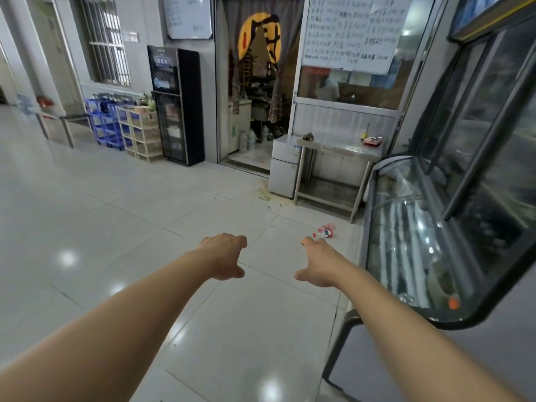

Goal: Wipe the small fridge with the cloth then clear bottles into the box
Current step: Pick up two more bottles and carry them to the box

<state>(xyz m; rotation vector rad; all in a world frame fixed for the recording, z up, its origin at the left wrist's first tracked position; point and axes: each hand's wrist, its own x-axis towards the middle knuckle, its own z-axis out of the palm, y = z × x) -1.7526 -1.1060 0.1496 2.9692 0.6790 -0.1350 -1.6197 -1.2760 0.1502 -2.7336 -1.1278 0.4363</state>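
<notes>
Nearest me, both arms reach out over the glossy tiled floor [121,204]. My left hand [224,256] hangs with fingers loosely curled, grip holding nothing; my right hand [317,264] is the same, slack and empty. I read this as the very start: nothing wiped, no cloth in either hand, and I am well apart from the fridge.

Just past my right fingers, clear plastic bottles [326,231] with red caps and labels lie tipped on the tiles, beside the curved glass display case [406,227] on my right.

Farther on, the small fridge [285,166] stands against a steel worktop [339,149]: a boxy, pale, smooth two-door unit. A dark crumpled lump [308,136] on the worktop may be the cloth; too small to tell. I see no box.

Next, I judge, calls for walking up and taking a cloth before touching the bottles.
</notes>
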